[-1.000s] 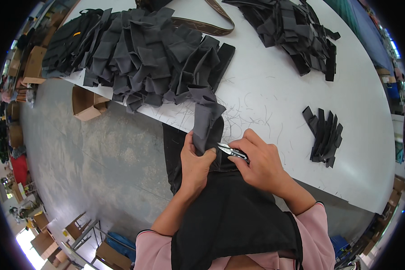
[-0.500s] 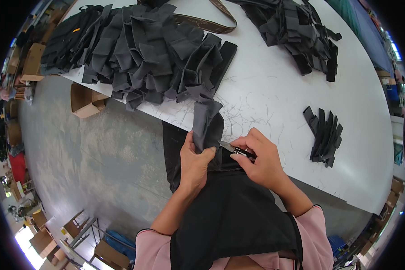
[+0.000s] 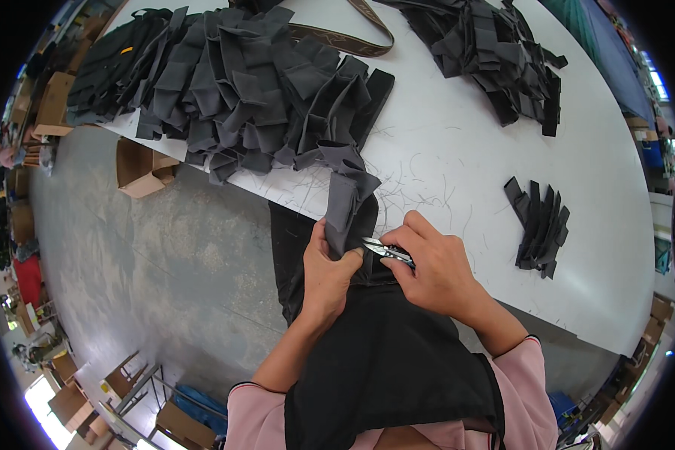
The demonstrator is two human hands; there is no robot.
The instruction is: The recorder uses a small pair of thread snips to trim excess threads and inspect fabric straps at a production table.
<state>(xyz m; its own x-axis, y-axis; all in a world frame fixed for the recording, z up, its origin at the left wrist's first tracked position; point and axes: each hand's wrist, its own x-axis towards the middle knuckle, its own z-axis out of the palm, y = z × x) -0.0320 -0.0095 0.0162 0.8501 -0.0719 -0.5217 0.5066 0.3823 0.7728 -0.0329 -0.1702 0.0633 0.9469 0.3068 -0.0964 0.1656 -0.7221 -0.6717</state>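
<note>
My left hand [image 3: 328, 276] grips a dark grey fabric strip [image 3: 342, 206] between thumb and fingers at the table's near edge. The strip's upper end rises toward a big heap of similar grey fabric pieces [image 3: 240, 82]. In my right hand [image 3: 436, 264] is a pair of thread snips [image 3: 386, 251], its pale blades parted and pointing left. The blade tips are at the edge of the strip, just by my left thumb. Whether a thread lies between the blades is too small to tell.
Loose thread ends [image 3: 420, 180] litter the white table [image 3: 465, 150]. A small group of dark strips [image 3: 538, 229] lies at right, with a larger pile [image 3: 495, 60] behind. A brown patterned strap [image 3: 352, 45] is at the back. Beside the table's left edge, an open cardboard box [image 3: 142, 169] stands low.
The strip and my left hand have shifted slightly to the right. The snips have turned a little, and their blades now show wider apart beside my left thumb.
</note>
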